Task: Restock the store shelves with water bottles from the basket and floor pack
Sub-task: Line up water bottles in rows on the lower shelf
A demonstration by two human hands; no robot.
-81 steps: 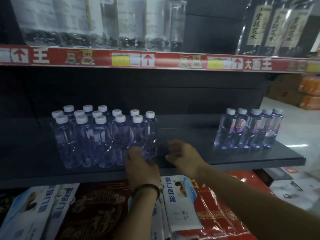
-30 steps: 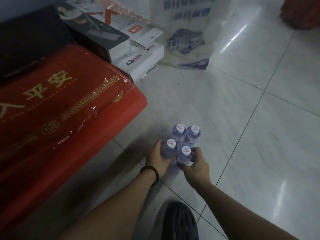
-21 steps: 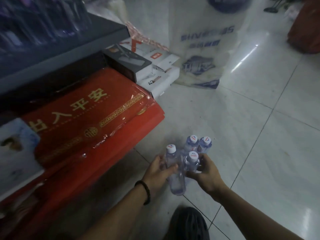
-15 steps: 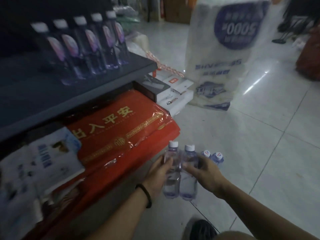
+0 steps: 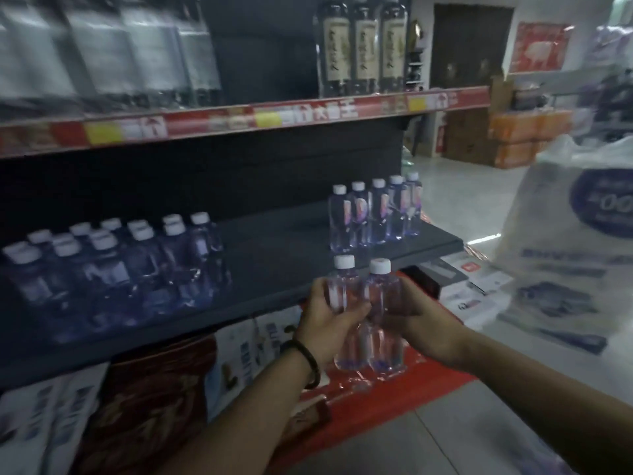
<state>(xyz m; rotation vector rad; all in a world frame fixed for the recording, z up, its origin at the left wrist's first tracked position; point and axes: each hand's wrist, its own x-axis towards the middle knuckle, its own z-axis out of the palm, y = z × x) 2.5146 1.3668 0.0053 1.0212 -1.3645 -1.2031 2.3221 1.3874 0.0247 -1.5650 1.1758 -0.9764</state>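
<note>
I hold two clear water bottles with white caps upright, side by side, just in front of the dark shelf [image 5: 274, 241] edge. My left hand [image 5: 325, 323] grips the left bottle [image 5: 342, 293]. My right hand [image 5: 421, 320] grips the right bottle [image 5: 382, 296]. On the shelf a block of several bottles [image 5: 113, 269] stands at the left, and a row of several bottles [image 5: 373, 214] stands at the right end. Bare shelf lies between the two groups.
An upper shelf with a red price strip [image 5: 257, 118] carries tall bottles [image 5: 363, 46]. Below the dark shelf lie red packs [image 5: 394, 382] and white-blue packs [image 5: 246, 354]. A big white sack [image 5: 575, 241] stands on the tiled floor at the right, with flat boxes [image 5: 476, 289] beside it.
Both hands picked two bottles out of the group on the floor and raised them to shelf height. The view swung up from the floor to the shelves.
</note>
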